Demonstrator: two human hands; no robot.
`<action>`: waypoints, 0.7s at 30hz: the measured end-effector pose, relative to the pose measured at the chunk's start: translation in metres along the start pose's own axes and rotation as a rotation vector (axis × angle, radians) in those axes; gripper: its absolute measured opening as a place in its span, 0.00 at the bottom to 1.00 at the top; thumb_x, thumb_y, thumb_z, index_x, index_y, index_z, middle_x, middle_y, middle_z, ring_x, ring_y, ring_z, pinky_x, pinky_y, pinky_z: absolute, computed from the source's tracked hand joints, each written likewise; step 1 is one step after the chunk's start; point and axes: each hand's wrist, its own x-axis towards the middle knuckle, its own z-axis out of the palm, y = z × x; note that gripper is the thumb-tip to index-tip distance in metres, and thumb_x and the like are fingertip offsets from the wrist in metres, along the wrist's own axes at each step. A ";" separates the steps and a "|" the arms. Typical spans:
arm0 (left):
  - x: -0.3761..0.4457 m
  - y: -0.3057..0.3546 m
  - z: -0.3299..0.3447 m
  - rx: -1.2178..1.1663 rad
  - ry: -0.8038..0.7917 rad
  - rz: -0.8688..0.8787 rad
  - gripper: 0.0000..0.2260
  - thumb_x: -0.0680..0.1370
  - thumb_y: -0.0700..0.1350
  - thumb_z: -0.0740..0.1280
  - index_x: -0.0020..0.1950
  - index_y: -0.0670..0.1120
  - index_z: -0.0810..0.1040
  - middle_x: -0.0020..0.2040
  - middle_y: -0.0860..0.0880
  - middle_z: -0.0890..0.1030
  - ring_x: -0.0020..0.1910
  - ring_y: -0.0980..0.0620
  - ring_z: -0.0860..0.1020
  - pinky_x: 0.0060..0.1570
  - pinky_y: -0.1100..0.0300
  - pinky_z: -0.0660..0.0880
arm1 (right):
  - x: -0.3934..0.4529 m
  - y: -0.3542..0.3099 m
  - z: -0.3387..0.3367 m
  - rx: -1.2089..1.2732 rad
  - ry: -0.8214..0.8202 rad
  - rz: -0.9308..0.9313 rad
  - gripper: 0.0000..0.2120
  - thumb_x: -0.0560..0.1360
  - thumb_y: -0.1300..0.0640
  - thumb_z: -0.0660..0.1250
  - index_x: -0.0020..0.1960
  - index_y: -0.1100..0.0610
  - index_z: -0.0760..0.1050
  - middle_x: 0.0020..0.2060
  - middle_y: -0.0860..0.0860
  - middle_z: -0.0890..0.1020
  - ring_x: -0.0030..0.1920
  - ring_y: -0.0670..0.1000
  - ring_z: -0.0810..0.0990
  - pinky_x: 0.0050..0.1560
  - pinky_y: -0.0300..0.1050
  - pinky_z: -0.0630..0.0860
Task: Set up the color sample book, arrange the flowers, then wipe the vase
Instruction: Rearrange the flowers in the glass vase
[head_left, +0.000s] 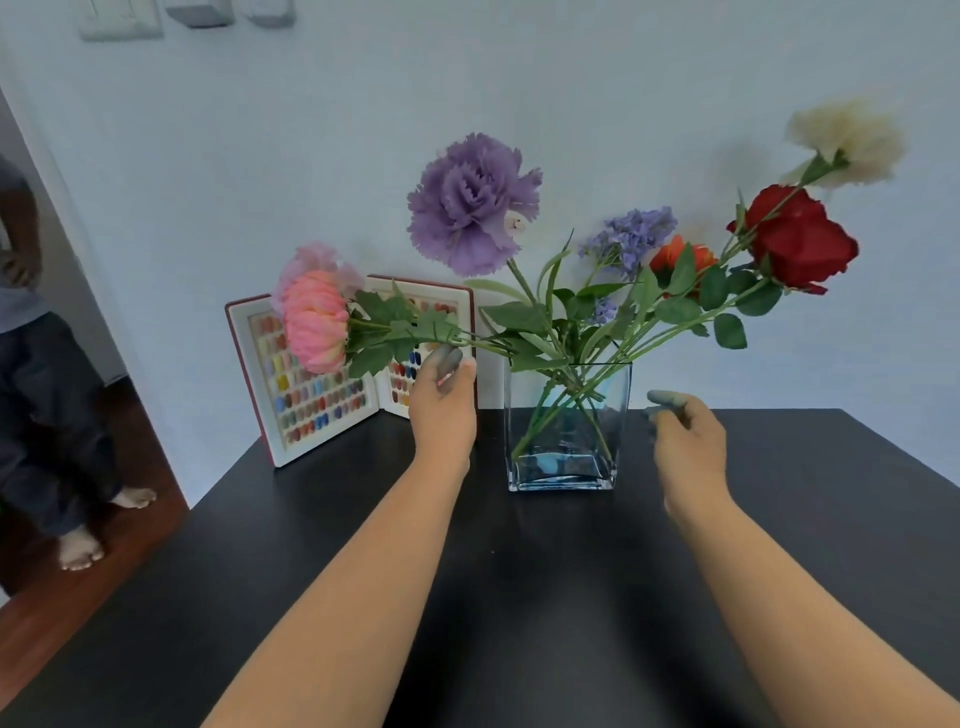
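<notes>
The pink flower (315, 320) is pinched at its stem by the left hand (442, 405), left of the glass vase (569, 426) on the table (519, 597). The right hand (688, 441) is loosely curled, empty. The color sample book (311, 384) is stood open far left.

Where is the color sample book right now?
The color sample book stands open against the wall at the table's back left, behind the left hand, left of the glass vase.
</notes>
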 end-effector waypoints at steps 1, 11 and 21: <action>0.000 0.002 0.004 0.004 0.004 -0.002 0.11 0.80 0.45 0.67 0.63 0.53 0.74 0.56 0.57 0.79 0.60 0.48 0.78 0.62 0.38 0.74 | 0.007 -0.003 -0.003 0.000 -0.010 0.038 0.13 0.75 0.62 0.61 0.52 0.48 0.79 0.42 0.48 0.80 0.42 0.50 0.77 0.45 0.44 0.75; 0.013 0.011 0.023 0.139 0.084 0.034 0.09 0.81 0.53 0.64 0.47 0.48 0.74 0.41 0.49 0.77 0.41 0.46 0.74 0.45 0.41 0.77 | 0.054 -0.055 -0.004 -0.008 -0.091 0.079 0.21 0.77 0.57 0.64 0.69 0.59 0.70 0.48 0.52 0.77 0.50 0.52 0.76 0.58 0.51 0.74; 0.034 0.025 0.024 0.424 -0.007 0.360 0.06 0.82 0.47 0.62 0.48 0.47 0.71 0.40 0.54 0.76 0.37 0.58 0.74 0.35 0.65 0.69 | 0.064 -0.062 0.001 0.060 -0.048 0.003 0.10 0.76 0.55 0.69 0.52 0.59 0.73 0.44 0.57 0.83 0.42 0.54 0.81 0.49 0.50 0.79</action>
